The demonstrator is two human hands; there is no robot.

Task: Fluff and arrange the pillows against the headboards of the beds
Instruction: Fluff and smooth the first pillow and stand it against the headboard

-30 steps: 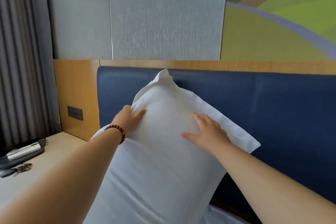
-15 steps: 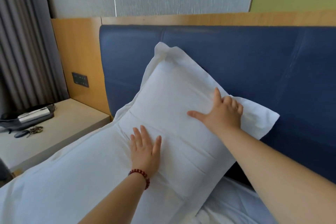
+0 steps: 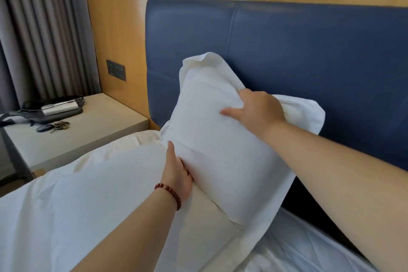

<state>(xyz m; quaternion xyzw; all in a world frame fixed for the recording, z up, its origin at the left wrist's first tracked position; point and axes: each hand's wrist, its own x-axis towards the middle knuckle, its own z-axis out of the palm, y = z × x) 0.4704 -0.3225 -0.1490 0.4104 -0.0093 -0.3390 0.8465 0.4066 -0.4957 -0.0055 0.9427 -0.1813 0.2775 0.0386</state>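
Pillow (image 3: 220,152) tilted up on the bed (image 3: 309,252), upper end at the headboard (image 3: 298,51), right grip (image 3: 259,110) bunching its upper edge in curled fingers, left grip (image 3: 176,172) clasping its lower edge, fingers hidden, bench (image 3: 99,130) with keys (image 3: 56,126) at left

Bed (image 3: 309,252): white sheet, wrinkled at lower right. Lower pillow (image 3: 88,194) lies flat on it, left side. Upper pillow (image 3: 220,150) sits tilted on the lower one, its top toward the blue headboard (image 3: 287,51). Bedside table (image 3: 95,132), left of bed: dark bag (image 3: 55,109) at rear, bunch of keys (image 3: 54,126) just in front.
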